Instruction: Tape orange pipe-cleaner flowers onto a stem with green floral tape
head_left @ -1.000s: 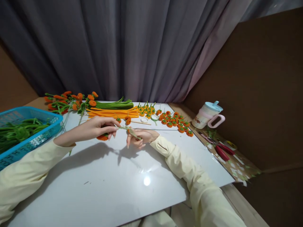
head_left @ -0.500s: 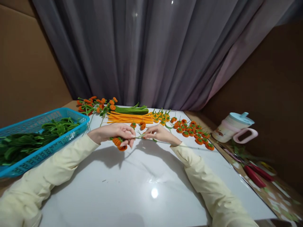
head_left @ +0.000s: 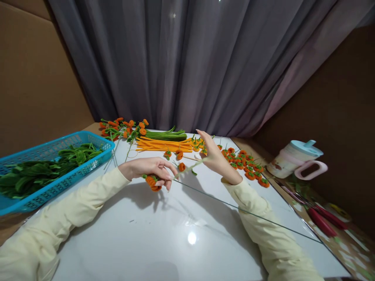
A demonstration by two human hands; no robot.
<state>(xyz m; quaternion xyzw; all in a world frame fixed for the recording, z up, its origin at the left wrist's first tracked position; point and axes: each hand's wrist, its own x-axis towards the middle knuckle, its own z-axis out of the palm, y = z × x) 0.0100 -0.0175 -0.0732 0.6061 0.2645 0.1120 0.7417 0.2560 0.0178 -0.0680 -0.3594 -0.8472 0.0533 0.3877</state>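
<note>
My left hand (head_left: 156, 170) is closed on the end of a long thin stem wire (head_left: 222, 201), which runs right across my right forearm. Orange pompom flowers (head_left: 153, 183) hang below its palm. A pale green tape strip (head_left: 191, 168) stretches from the left fingertips up to my right hand (head_left: 212, 154), which is raised with thumb and index finger apart; the tape's far end is hidden by that hand. One orange flower (head_left: 181, 167) shows just behind the tape.
A blue basket (head_left: 88, 138) of green leaves lies left. Behind are orange strips (head_left: 164, 145), green stems (head_left: 166, 135) and orange flowers (head_left: 142, 128). More flowers (head_left: 250, 175), a cup (head_left: 288, 160) and red-handled pliers (head_left: 320, 221) are right.
My right hand has moved up and right from my left fingertips, its fingers spreading, and the tape now spans between the hands. The long wire has swung its right end downward.
</note>
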